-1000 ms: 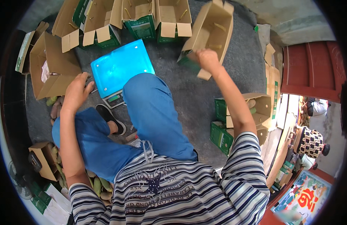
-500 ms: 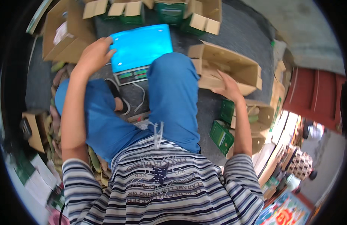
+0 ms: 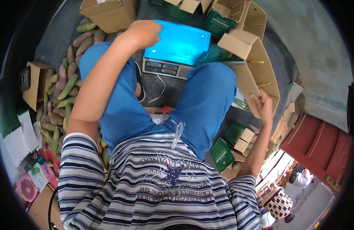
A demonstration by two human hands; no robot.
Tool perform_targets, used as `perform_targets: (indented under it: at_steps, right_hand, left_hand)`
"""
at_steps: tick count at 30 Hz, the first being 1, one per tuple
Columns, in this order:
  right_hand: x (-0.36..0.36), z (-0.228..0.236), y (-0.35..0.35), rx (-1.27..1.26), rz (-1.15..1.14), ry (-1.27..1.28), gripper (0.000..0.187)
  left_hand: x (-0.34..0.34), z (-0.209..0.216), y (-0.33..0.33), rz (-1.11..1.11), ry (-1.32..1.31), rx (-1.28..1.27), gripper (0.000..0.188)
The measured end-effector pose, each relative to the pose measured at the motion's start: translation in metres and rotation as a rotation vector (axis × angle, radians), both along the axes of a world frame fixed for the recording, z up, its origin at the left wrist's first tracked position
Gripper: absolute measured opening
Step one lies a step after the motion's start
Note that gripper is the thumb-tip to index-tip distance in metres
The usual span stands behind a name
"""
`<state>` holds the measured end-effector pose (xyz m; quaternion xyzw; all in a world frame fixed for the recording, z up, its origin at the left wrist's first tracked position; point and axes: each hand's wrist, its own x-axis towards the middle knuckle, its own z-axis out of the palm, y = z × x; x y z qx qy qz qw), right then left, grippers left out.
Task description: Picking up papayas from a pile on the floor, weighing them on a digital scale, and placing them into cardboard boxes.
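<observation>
A bright blue scale pan (image 3: 180, 42) tops the digital scale (image 3: 161, 67) on the floor beyond my knees. My left hand (image 3: 144, 33) is at the pan's left corner, its fingers curled closed; whatever lies inside them is hidden. With my right hand (image 3: 264, 105) I pinch the near edge of an open cardboard box (image 3: 267, 73), which is tilted up beside my right knee. Yellow cord loops show on the box's inner wall, and a dark green part reaches from it over the pan's right side.
Brownish and green long tubers (image 3: 64, 82) are heaped along my left. Another cardboard box (image 3: 108, 15) stands far left, with green cartons (image 3: 219, 23) at the back. More green cartons (image 3: 221, 153) lie near my right arm. A white cable (image 3: 159, 90) trails from the scale.
My right hand has taken hold of the cardboard box, which has gone from lying on the floor to tilted up, nearer the scale. My left hand's fingers have curled in.
</observation>
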<state>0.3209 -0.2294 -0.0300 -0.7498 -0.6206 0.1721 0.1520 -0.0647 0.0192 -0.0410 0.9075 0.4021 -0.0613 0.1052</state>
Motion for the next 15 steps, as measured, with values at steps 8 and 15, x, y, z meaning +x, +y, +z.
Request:
perform_targets:
  at_steps: [8, 15]
  right_hand:
    - [-0.098, 0.046, 0.128, 0.059, 0.349, -0.061, 0.023]
    - [-0.175, -0.003, 0.205, 0.109, 0.672, -0.165, 0.025]
  left_hand:
    - [0.036, 0.002, -0.045, -0.225, 0.178, -0.295, 0.023]
    - [0.037, 0.009, -0.050, -0.241, 0.143, -0.275, 0.022]
